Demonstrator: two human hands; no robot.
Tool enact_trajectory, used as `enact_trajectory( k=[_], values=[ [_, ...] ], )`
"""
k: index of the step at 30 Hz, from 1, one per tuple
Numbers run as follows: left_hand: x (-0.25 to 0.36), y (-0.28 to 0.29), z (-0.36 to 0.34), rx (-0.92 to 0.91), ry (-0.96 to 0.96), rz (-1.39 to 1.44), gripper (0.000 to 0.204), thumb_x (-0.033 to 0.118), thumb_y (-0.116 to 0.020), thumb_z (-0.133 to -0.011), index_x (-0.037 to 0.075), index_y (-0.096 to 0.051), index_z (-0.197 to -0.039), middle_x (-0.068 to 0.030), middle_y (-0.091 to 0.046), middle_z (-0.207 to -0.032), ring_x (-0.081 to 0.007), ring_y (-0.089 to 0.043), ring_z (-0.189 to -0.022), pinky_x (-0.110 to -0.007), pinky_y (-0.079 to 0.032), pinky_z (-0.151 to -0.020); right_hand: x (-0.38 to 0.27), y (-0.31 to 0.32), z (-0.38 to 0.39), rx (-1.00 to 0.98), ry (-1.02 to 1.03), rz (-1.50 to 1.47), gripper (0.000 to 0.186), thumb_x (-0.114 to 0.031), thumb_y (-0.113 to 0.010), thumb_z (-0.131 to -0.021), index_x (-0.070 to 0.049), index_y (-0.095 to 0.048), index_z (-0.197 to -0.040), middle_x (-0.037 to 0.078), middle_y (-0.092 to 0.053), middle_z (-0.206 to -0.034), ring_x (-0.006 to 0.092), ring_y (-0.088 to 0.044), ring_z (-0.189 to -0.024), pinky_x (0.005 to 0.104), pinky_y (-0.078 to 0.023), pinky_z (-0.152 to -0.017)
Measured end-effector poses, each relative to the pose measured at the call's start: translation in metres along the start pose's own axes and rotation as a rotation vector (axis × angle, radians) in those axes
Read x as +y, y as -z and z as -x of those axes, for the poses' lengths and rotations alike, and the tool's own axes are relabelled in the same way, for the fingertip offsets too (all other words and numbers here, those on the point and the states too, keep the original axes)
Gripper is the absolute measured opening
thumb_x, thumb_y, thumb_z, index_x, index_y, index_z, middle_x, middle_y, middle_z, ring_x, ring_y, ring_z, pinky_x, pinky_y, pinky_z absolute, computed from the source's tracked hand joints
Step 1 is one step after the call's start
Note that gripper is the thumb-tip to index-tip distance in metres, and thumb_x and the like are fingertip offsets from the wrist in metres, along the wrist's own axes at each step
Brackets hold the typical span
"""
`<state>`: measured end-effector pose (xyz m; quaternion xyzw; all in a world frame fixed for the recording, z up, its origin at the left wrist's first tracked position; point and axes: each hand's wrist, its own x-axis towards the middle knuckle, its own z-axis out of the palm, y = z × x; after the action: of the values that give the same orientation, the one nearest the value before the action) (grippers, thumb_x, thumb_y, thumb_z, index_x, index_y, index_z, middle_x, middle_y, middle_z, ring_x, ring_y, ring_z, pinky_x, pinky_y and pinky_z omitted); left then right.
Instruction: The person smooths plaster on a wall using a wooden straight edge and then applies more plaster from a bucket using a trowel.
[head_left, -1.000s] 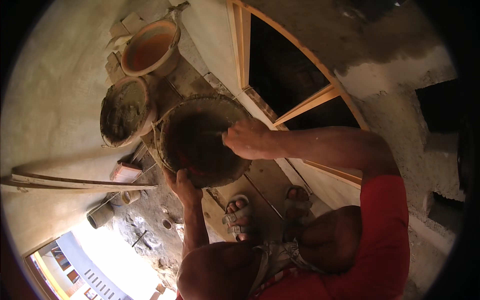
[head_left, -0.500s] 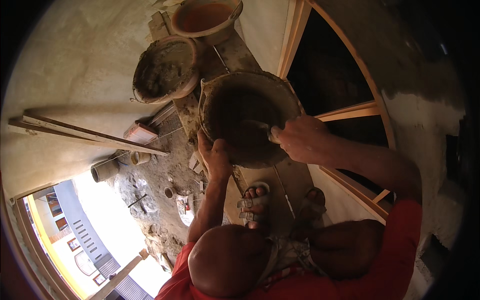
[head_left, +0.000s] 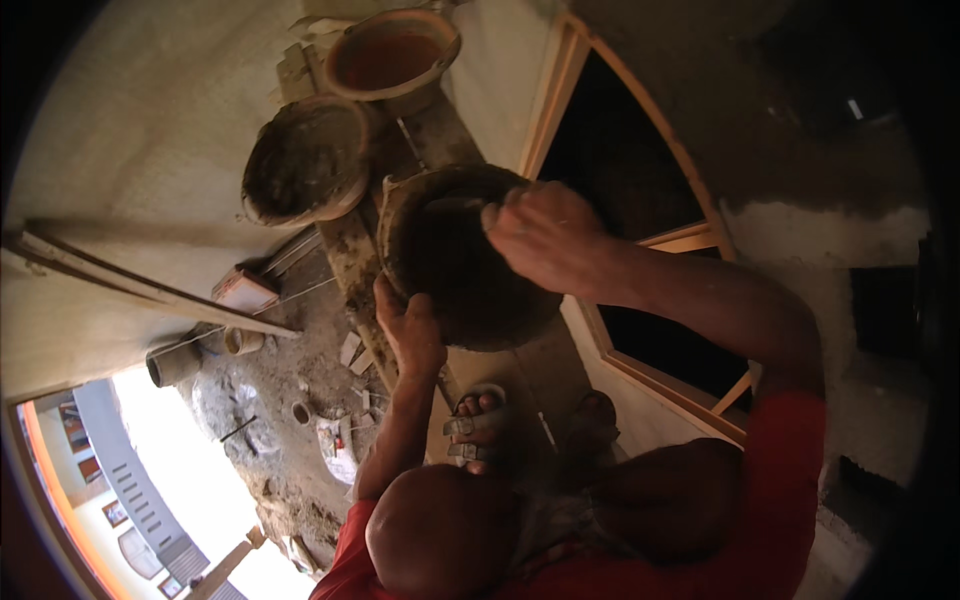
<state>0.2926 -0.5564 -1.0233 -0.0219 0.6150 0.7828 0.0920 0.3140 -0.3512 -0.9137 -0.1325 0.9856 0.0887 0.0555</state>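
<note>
I crouch on planks point(head_left: 510, 385) with my sandalled feet below a dark, mortar-crusted bucket point(head_left: 390, 245). My left hand point(head_left: 408, 330) grips the left side of this bucket. My right hand point(head_left: 545, 230) is over its inside, closed on a trowel, whose blade point(head_left: 455, 205) shows faintly in shadow toward the far rim. What lies in the bucket is too dark to make out. Just beyond stand a bucket of wet mortar point(head_left: 305, 160) and, farther back, a reddish-lined bucket point(head_left: 390, 55).
A wooden-framed window opening point(head_left: 580, 70) is on my right. Long battens point(head_left: 150, 285) lean along the left wall. Lower left lies a dirt floor point(head_left: 280, 380) with pails point(head_left: 175, 362), debris and a sack point(head_left: 335, 455), beside a bright gap onto another building.
My right hand has swept within the bucket, now reaching farther toward its far side. My left hand stays on the rim. The view has shifted between frames.
</note>
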Motion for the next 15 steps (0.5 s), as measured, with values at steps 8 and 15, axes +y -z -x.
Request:
enact_trajectory(
  k=[8, 15],
  values=[
    [-0.001, -0.002, 0.005, 0.059, 0.039, -0.007, 0.051, -0.011, -0.043, -0.076, -0.002, -0.052, -0.126, -0.0072, -0.062, -0.103, -0.0112, -0.056, -0.076, -0.023, -0.048, -0.064, -0.015, -0.005, -0.018, -0.344, 0.280, 0.305, 0.024, -0.015, -0.066, -0.082, -0.004, -0.076, -0.101, 0.011, -0.074, -0.089, 0.0262, -0.073, -0.084, 0.0397, -0.058, -0.065],
    [-0.008, 0.000, 0.007, 0.122, -0.004, 0.013, 0.050, -0.011, -0.044, -0.078, -0.003, -0.051, -0.126, -0.0015, -0.058, -0.092, -0.0050, -0.044, -0.062, -0.020, -0.036, -0.050, -0.007, -0.008, -0.064, -1.029, 0.014, -0.339, 0.029, -0.025, -0.061, -0.086, -0.001, -0.074, -0.098, 0.015, -0.073, -0.084, 0.0282, -0.071, -0.075, 0.0410, -0.056, -0.066]
  ],
)
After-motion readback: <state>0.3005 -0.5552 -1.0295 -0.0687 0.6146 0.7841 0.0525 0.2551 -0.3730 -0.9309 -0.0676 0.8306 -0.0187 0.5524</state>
